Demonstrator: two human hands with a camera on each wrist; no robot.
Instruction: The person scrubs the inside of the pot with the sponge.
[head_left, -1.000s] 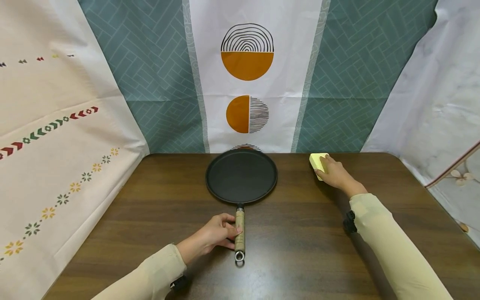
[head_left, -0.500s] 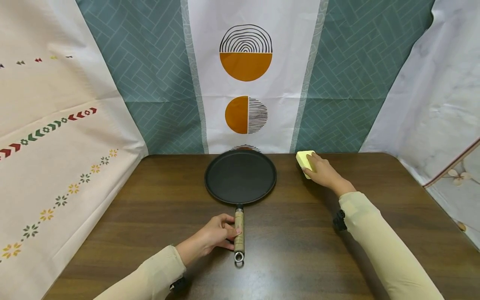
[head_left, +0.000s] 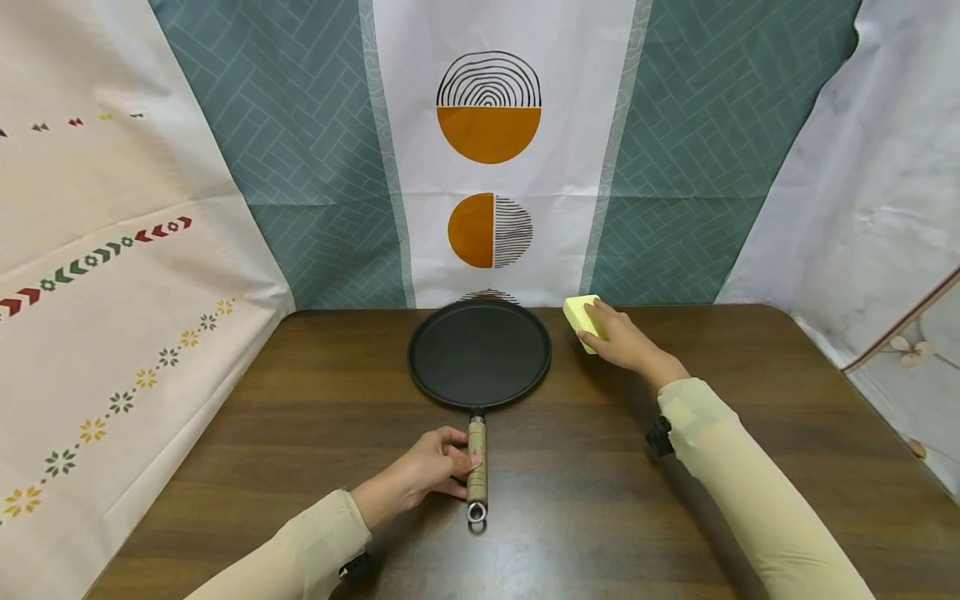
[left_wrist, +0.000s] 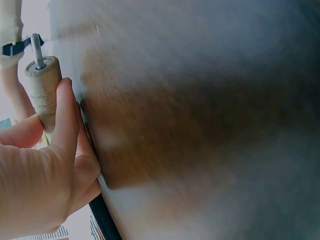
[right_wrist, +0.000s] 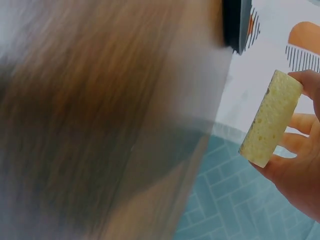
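Flat black griddle pan (head_left: pixel 478 353): lay mid-table (head_left: pixel 600 467), wooden handle (head_left: pixel 477 461) pointing toward the person. Left hand (head_left: pixel 427 467): fingers curled round that handle. Right hand (head_left: pixel 618 340): pinched a yellow sponge (head_left: pixel 580 317), raised just beside the pan's right rim.

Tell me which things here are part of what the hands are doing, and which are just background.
In use:
pan, its handle held by the left hand
sponge held by the right hand

Just there:
table
patterned cloths behind
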